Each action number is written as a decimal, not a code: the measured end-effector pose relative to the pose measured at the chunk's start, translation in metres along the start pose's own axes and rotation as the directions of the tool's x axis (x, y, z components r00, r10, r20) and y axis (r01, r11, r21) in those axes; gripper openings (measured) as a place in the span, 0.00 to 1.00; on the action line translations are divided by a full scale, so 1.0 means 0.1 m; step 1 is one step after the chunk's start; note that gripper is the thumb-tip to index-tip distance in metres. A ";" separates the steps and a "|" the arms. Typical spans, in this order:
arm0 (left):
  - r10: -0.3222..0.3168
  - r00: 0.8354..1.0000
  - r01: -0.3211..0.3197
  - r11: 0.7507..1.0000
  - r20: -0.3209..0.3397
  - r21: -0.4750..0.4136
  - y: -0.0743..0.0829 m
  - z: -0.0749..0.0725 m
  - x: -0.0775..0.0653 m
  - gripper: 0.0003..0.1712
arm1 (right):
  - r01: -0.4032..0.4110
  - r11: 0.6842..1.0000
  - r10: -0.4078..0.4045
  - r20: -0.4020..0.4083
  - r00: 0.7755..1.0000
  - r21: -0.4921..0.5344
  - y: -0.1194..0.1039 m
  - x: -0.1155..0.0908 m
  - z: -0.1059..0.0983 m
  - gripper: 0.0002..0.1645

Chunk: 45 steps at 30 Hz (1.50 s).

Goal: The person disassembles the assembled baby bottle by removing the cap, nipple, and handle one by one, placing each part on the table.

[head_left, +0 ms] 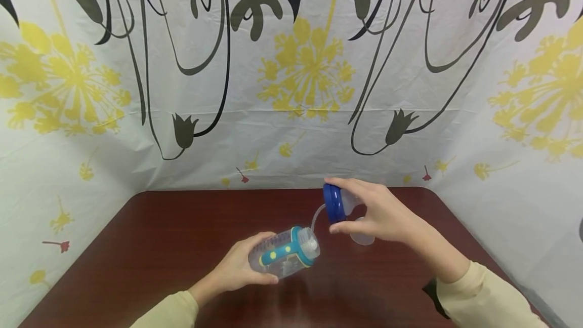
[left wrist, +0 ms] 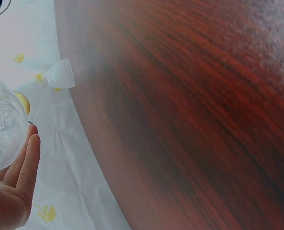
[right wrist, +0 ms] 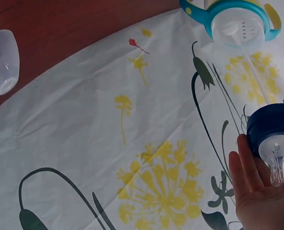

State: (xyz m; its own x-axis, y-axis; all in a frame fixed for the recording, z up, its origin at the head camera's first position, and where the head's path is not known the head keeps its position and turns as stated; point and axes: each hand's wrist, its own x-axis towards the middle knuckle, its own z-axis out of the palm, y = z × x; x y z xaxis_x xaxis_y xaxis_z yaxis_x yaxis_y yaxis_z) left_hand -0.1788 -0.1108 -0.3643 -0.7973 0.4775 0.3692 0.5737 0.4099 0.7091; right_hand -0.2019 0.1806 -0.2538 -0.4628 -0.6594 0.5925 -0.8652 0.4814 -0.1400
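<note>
My left hand [head_left: 240,263] grips a clear baby bottle [head_left: 283,263] with a teal handle ring dotted in yellow. The bottle is tilted, its uncapped mouth facing right. Above and to the right, my right hand [head_left: 380,212] holds a blue screw collar [head_left: 335,203] by its rim, fingers on top and thumb below. A clear nipple [right wrist: 277,160] sticks out of this collar in the right wrist view. From the collar a thin translucent straw [head_left: 316,215] curves down to the bottle's mouth. In the left wrist view, only the bottle's base [left wrist: 5,136] and some fingers show.
A clear dome cap [head_left: 363,238] stands on the dark red-brown table [head_left: 205,227], beyond and below my right hand. A white cloth [head_left: 300,156] with yellow and grey flower prints hangs behind the table and along both sides.
</note>
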 end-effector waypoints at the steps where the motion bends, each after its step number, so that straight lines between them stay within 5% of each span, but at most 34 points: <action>1: -0.002 1.000 0.002 1.000 0.002 -0.003 0.04 -0.01 0.00 0.39 | 0.000 1.000 0.000 -0.004 1.000 -0.007 0.00 0.01 -0.01 0.45; 45: -0.049 0.999 0.049 0.999 -0.003 -0.011 0.06 -0.02 -0.04 0.39 | -0.082 0.990 0.068 -0.118 0.991 -0.115 0.06 -0.16 -0.35 0.47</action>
State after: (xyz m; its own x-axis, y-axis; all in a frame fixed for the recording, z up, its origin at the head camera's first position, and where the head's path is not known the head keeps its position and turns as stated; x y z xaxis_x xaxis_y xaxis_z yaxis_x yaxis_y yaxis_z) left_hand -0.1725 -0.1115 -0.3605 -0.8249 0.4543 0.3363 0.5322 0.4239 0.7329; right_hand -0.1929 0.2138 -0.2365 -0.4950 -0.5522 0.6709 -0.7963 0.5973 -0.0959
